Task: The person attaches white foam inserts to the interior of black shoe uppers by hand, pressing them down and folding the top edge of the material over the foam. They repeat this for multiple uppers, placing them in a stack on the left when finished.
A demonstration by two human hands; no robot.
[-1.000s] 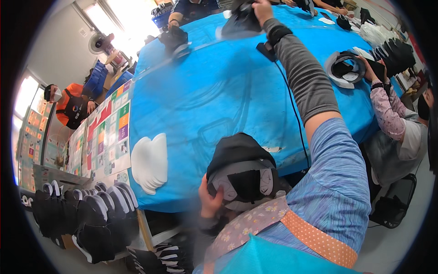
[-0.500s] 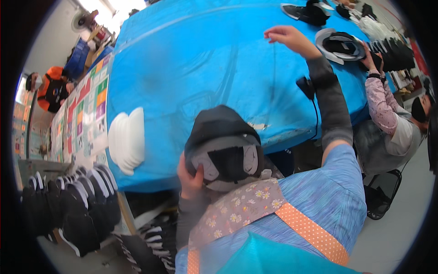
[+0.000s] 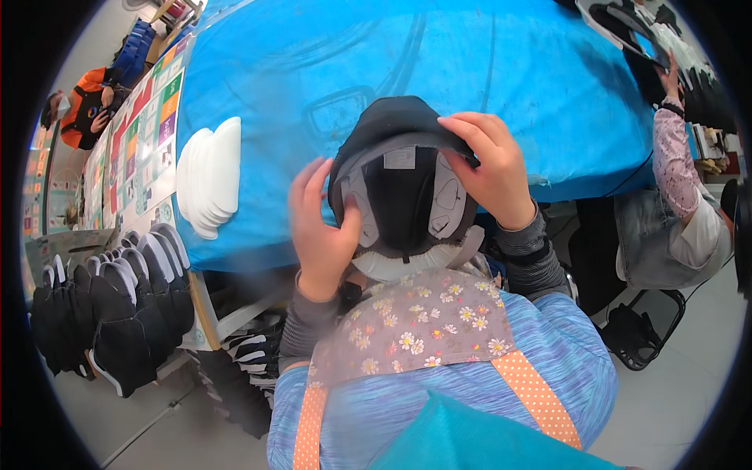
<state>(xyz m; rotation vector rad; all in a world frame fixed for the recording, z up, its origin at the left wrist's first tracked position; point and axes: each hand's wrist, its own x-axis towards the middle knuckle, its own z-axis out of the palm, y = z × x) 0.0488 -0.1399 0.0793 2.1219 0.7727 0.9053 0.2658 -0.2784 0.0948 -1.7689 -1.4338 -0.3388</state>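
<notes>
A black shoe upper (image 3: 399, 180) with a grey lining and a white sole edge is held in front of my chest, its opening toward me. My left hand (image 3: 321, 231) grips its left side, with the thumb pressed inside. My right hand (image 3: 489, 168) curls over its top right edge. Behind the shoe upper spreads the blue-covered table (image 3: 470, 70).
A stack of white insoles (image 3: 207, 176) lies on the table's left part. Rows of black shoes (image 3: 117, 301) stand on a rack at the lower left. A seated person (image 3: 674, 211) works at the right, and another person in orange (image 3: 90, 106) sits at the far left.
My right hand has come back from the far side of the table and taken hold of the shoe upper's top edge. The shoe upper now sits higher, gripped by both hands.
</notes>
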